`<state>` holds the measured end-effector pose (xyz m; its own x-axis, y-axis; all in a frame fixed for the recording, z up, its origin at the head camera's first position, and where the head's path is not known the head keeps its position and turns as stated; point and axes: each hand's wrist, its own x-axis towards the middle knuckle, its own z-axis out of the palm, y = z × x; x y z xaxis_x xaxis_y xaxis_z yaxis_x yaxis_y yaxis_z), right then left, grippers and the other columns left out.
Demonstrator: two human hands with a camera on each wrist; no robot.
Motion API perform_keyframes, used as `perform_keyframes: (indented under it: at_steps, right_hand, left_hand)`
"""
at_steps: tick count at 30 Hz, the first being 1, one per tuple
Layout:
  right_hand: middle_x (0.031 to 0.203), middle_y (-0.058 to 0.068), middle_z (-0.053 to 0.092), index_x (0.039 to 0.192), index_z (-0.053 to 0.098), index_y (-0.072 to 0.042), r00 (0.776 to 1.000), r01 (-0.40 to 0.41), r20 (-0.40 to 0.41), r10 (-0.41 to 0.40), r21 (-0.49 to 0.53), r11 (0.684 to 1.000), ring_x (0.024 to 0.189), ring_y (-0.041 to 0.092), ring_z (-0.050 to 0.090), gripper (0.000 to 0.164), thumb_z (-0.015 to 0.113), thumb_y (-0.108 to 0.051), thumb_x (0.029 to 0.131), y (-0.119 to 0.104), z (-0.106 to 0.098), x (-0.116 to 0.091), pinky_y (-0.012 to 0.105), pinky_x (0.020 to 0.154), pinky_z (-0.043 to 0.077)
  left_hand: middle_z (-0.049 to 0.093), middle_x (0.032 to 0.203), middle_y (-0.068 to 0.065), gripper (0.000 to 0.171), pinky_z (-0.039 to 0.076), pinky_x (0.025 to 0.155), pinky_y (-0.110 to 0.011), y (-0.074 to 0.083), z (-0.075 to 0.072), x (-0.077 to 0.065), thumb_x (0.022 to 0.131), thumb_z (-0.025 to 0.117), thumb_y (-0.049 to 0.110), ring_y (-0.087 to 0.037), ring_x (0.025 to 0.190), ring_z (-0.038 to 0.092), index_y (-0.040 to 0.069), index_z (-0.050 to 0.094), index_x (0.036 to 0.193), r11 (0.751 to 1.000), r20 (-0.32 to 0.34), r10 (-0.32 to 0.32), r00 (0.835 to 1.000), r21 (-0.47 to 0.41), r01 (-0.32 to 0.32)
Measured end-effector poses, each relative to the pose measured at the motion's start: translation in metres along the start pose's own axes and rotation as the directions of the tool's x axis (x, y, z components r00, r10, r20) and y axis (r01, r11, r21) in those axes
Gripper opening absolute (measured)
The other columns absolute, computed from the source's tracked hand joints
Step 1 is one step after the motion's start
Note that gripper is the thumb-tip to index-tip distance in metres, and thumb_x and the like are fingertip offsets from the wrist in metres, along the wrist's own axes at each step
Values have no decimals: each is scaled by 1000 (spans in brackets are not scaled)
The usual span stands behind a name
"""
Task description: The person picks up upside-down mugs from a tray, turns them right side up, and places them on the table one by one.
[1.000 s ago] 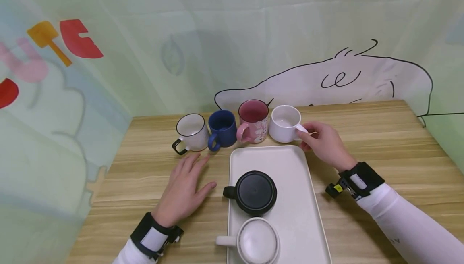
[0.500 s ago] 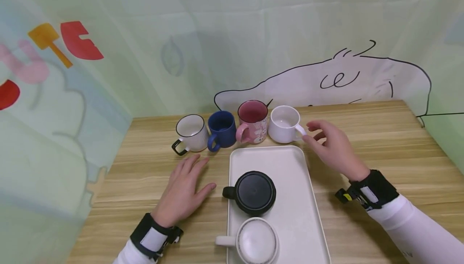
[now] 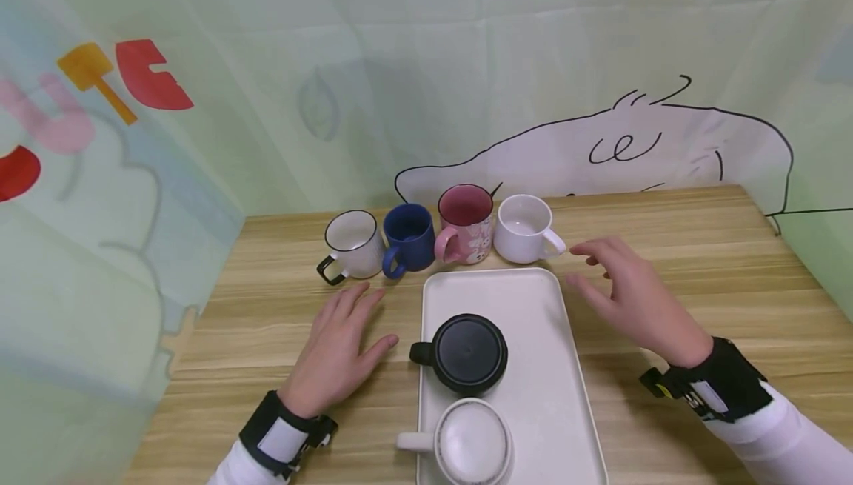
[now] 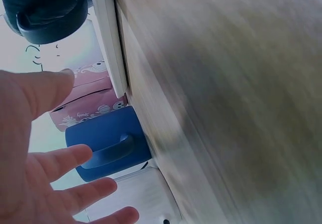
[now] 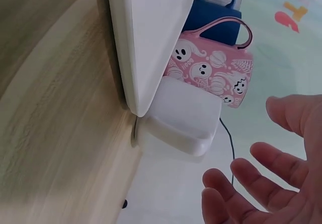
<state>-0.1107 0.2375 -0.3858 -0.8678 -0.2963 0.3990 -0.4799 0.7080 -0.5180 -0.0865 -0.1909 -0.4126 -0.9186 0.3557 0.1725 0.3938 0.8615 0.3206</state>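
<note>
While in the head view the right hand (image 3: 636,303) spreads beside the plain white mug (image 3: 522,233) near the worktop's (image 3: 700,255) back edge and the left hand (image 3: 336,352) off the tray's (image 3: 533,303) left edge, the left wrist view shows fingers (image 4: 90,191) parted before the blue mug (image 4: 103,131), the right wrist view that mug's white handle (image 5: 176,136).

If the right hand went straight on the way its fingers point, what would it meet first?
Most likely the handle of the white mug beside the pink mug; the right hand's height is hard to judge, so it might pass above.
</note>
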Motion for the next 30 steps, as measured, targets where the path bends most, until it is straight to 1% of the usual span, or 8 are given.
perform_keyframes:
  at_steps: [5,9,12,17,22,26,30]
  right_hand:
    - [128,16,65,129,67,1,998,67,14,-67,-57,996,116,36,64,40,81,-12,95,-2,-2,-8,57,95,54]
    - [128,15,65,128,67,1,993,118,14,-118,-85,989,117,35,63,42,84,-10,92,-3,-4,-13,57,97,53]
    - [128,15,65,128,68,0,990,141,15,-140,-102,985,117,36,63,44,85,-10,89,-4,-5,-16,57,97,53]
    - [131,15,65,129,69,-2,989,148,35,-145,-126,981,119,39,61,45,86,-12,88,-7,-6,-24,61,99,50]
    - [136,16,63,132,68,-5,990,128,82,-117,-146,981,123,40,58,49,87,-16,89,-9,-4,-32,65,101,46]
    - [141,16,60,136,67,-7,989,112,111,-95,-156,981,128,39,56,54,88,-21,89,-10,-3,-37,67,103,44]
    - [145,16,58,139,64,-7,986,133,119,-114,-162,978,132,39,54,59,89,-24,88,-11,-3,-42,68,103,44]
  left_hand:
    - [42,160,-20,71,30,118,-65,0,0,1,96,79,42,-42,145,39,8,53,153,1000,3,1,1000,0,-1]
    - [42,160,-20,72,30,119,-65,0,0,2,96,80,42,-41,145,39,8,54,153,1000,5,2,1000,2,-2]
    - [42,161,-20,72,30,119,-65,1,-1,2,96,80,43,-41,145,39,9,53,153,1000,14,-4,1000,3,4]
    - [43,160,-20,72,31,118,-66,2,-1,2,96,79,43,-41,145,39,9,53,153,1000,21,-11,1000,-1,11]
    - [44,159,-20,71,34,116,-66,3,0,2,96,80,41,-42,144,40,8,54,153,1000,9,0,1000,-8,0]
    - [46,158,-22,71,35,115,-67,4,2,1,95,81,40,-43,144,41,7,55,152,1000,-8,13,1000,-6,-13]
    - [46,158,-21,70,35,114,-68,4,3,1,95,81,40,-44,143,42,7,55,152,1000,-13,16,1000,-2,-16]
